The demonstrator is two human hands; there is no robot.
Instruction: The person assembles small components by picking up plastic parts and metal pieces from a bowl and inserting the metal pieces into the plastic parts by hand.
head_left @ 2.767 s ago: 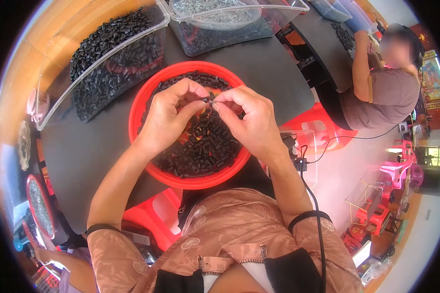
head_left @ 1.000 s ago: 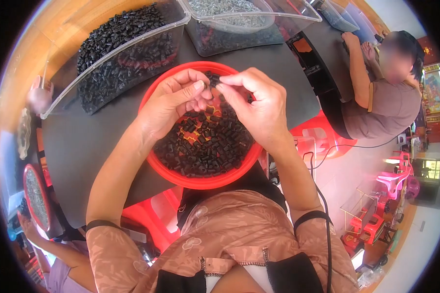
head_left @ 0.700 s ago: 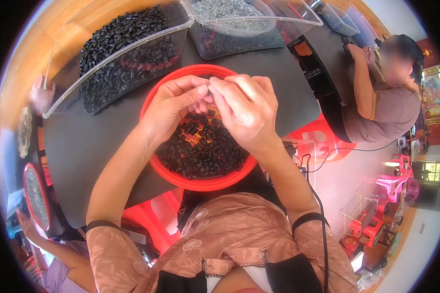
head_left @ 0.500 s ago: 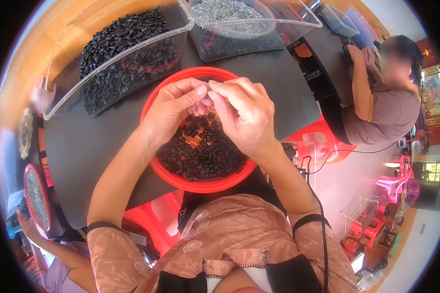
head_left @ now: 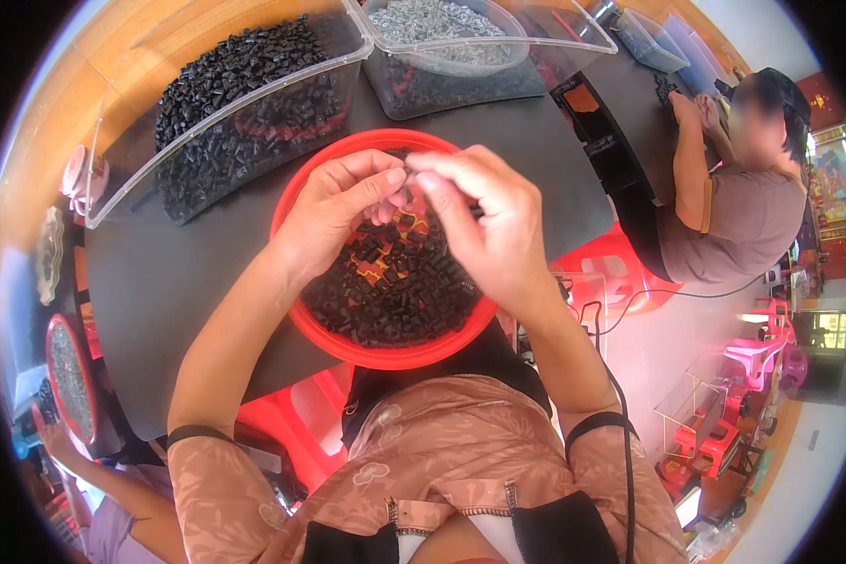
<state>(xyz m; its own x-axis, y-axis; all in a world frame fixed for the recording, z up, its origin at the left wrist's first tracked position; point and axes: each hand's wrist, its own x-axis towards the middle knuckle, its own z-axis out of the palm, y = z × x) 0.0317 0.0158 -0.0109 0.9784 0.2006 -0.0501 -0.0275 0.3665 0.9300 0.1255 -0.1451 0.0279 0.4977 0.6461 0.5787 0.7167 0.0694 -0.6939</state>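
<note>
A round red basin (head_left: 385, 359) holds many small black cylindrical parts (head_left: 414, 305), with a patterned yellow-and-red bottom showing between them. Above its far half, my left hand (head_left: 341, 199) is closed, thumb and fingers pinched around something too small to make out. My right hand (head_left: 489, 211) is closed too, its thumb and forefinger meeting the left fingertips; whatever lies between them is hidden.
Behind the basin stand a clear bin (head_left: 244, 122) of black parts and another bin (head_left: 442, 89) with a bowl (head_left: 451, 33) of clear pieces. A seated co-worker (head_left: 743, 207) is at the right. Another person's arm (head_left: 113, 484) shows lower left.
Since the earliest frame the basin appears further right in view. Within the last half second my right hand has turned and its fingers have shifted, while my left hand has stayed nearly in place.
</note>
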